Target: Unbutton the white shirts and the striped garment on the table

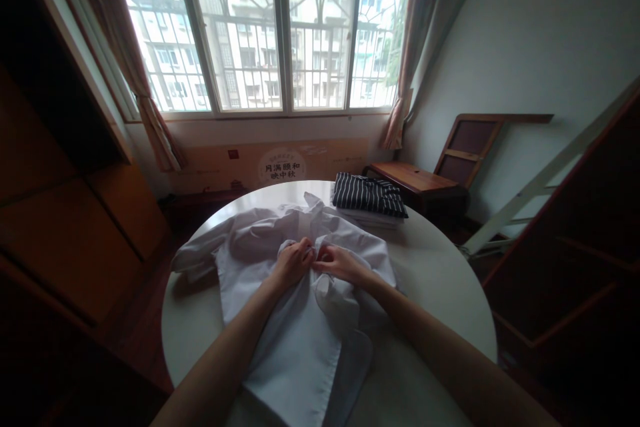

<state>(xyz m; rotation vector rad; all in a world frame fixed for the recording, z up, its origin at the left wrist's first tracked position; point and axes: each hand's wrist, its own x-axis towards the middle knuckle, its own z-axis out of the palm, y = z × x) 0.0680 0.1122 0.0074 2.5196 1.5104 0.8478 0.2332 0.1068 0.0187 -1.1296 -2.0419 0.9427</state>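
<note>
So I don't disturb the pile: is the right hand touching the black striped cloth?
Apart: the head view shows the right hand on the white shirt, with a clear gap between it and the black striped cloth.

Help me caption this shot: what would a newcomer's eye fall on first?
Probably the bright window across the top, much lighter than the dim room. Next comes the white shirt spread on the round table, with the left hand and right hand close together at its middle, fingers on the cloth. Beyond them, at the table's far right, folded black-and-white striped cloth stands out.
</note>
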